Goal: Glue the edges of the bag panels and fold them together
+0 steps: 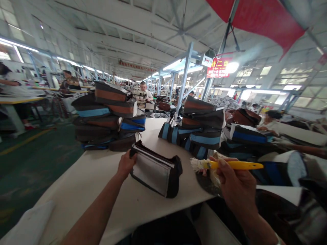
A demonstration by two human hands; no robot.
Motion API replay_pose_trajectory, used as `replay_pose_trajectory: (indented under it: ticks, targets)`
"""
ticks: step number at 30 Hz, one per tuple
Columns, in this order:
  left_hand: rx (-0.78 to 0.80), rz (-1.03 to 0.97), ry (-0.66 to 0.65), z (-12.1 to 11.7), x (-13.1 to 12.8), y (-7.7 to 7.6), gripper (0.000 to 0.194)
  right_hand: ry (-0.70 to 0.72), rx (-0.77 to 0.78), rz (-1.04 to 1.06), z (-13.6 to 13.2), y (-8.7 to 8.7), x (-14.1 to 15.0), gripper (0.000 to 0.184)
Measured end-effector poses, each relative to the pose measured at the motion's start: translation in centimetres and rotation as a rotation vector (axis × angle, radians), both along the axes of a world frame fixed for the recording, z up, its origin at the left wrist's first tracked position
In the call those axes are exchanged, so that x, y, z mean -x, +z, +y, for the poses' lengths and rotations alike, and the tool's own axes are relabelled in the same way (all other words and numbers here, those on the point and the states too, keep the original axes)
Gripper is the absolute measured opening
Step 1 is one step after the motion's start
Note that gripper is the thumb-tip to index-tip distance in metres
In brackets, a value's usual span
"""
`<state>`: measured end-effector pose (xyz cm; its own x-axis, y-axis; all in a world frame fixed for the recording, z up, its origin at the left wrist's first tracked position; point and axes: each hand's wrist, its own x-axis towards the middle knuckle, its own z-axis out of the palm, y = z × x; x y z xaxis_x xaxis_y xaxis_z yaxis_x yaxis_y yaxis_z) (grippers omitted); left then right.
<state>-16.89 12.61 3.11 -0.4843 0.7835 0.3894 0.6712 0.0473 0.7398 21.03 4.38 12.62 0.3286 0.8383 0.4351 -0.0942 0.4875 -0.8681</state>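
My left hand (126,165) is closed on the upper left corner of a dark, box-shaped bag piece (152,172). A grey-white panel faces me, and the piece rests on the pale tabletop. In my right hand (236,185) is a brush (242,165) with a yellow handle, held level between thumb and fingers. Its whitish, clumped bristles point left, to the right of the bag piece and apart from it. Just behind and below the brush sits a crusted, yellowish-stained container (216,175), partly hidden by my right hand.
Stacks of dark bag pieces with brown and blue bands stand at the table's back left (99,126) and back right (201,119). More striped pieces (270,172) crowd the right side. A white sheet (33,221) lies at the front left. Other people work farther back.
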Motion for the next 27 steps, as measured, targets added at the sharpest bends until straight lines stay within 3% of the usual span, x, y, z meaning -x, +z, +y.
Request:
replay_pose_trajectory:
  ticks: [3,6,9,12,15,18,23,27]
  targets:
    - [-0.081,-0.054,0.142,-3.5,-4.0,-3.3,0.049,0.016,0.096,0.127,-0.3,-1.0,-0.2,0.032]
    - [-0.157,-0.040,0.114,-7.6,-11.7,-5.7,0.060,0.027,0.149,0.245,-0.1,-1.1,0.1,0.033]
    - [-0.259,0.125,-0.075,-9.4,-19.2,-6.6,0.071,0.040,0.157,0.334,0.1,-0.9,0.9,0.033]
    - [-0.345,0.209,-0.089,-8.1,-23.0,-6.4,0.071,0.086,0.164,0.349,-0.5,-0.9,1.7,0.032]
    - [-0.372,0.149,-0.085,-6.0,-23.0,-6.2,0.044,0.120,0.187,0.340,-1.4,-1.2,1.7,0.034]
    - [-0.388,0.125,-0.165,-5.7,-21.3,-6.3,0.031,0.072,0.179,0.333,-1.7,-1.3,0.7,0.036]
    - [-0.334,0.113,-0.203,-9.3,-17.0,-5.3,0.038,0.023,0.094,0.233,-0.5,-1.0,-0.4,0.035]
    - [-0.270,0.154,-0.143,-11.8,-14.7,-4.5,0.044,0.102,0.020,0.055,-0.2,-0.9,1.5,0.034]
